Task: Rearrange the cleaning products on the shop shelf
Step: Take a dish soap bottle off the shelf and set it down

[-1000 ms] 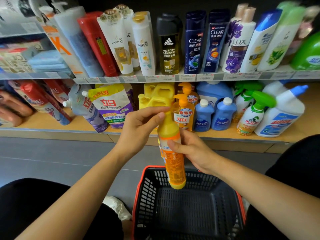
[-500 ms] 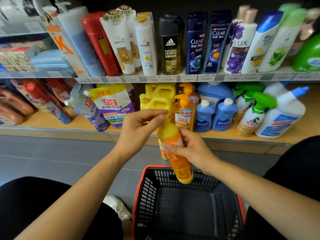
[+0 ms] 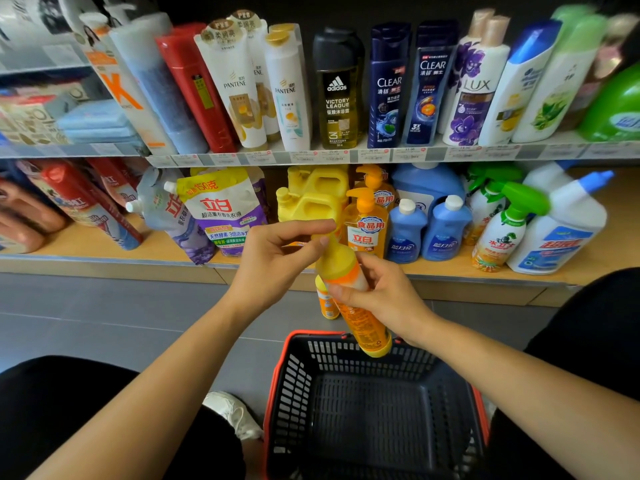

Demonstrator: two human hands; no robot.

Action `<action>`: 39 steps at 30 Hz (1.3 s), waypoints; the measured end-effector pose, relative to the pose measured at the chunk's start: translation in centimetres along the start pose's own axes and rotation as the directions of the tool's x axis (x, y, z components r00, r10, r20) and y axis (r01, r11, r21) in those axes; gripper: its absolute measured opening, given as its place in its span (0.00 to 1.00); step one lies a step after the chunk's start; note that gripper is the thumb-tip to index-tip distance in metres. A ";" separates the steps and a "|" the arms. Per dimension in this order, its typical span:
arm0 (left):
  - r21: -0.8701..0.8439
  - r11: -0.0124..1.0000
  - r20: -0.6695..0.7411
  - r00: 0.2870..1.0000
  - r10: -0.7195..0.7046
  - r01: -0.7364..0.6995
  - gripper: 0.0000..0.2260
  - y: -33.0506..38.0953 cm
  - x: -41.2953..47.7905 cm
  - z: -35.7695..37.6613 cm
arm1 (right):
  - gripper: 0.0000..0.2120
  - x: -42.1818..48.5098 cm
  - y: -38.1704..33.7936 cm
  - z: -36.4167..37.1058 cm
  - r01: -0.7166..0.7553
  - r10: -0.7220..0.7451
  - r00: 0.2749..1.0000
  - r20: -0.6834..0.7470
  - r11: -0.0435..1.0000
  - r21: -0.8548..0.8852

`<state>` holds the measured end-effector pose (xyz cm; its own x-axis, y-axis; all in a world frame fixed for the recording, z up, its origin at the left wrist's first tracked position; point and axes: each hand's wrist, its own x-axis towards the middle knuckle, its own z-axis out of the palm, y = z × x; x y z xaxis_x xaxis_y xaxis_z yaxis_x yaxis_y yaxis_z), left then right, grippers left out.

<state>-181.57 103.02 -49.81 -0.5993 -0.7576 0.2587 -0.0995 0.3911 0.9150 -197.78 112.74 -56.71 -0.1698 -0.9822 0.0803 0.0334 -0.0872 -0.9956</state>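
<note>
**Here, a yellow bottle held between basket and shelf**

From the head camera, the person crouches before the shop shelves, both bare arms reaching forward. The bottle [image 3: 362,320], with a yellow cap and an orange printed body, is in the air, tilted so its cap leans toward the shelf and its base hangs just above the far rim of the basket [image 3: 277,384]. It touches neither the basket nor any shelf.

The right hand [image 3: 384,299] grips the bottle round its upper body, fingers [image 3: 341,292] curled across the front just below the cap. The left hand [image 3: 273,261] is at the top of the cap. Its thumb and forefinger appear to pinch the tip, which they hide, and its other fingers are curled in. A smaller yellow and orange thing shows just behind the bottle, and I cannot tell what it is.

The lower shelf [image 3: 104,244] lies directly ahead. On it, yellow jugs [image 3: 311,202] stand beside an orange pump bottle [image 3: 365,230], with small blue bottles [image 3: 405,233] to the right of that and green-topped spray bottles [image 3: 502,233] further along. No goods can be seen inside the basket.

As I judge it, the step in hand is carrying this bottle up toward the lower shelf. The left hand is perhaps checking or steadying the cap. The next move calls for bringing the bottle upright and standing it among the yellow and orange products. The front row there is tight, so it needs a gap, and it must go in without toppling the pump bottle.
</note>
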 end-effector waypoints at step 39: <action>-0.017 0.991 0.029 0.991 -0.133 0.134 0.24 -3.8 0.3 0.6 | 0.13 1.7 -1.6 -5.6 -0.022 -0.228 0.917 -0.326 0.789 -0.615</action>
<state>-181.87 101.64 -53.43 -0.6036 -0.7874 0.1251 -0.1656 0.2773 0.9464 -203.63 112.12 -55.21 -0.4847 -0.8268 0.2855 -0.5752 0.0553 -0.8161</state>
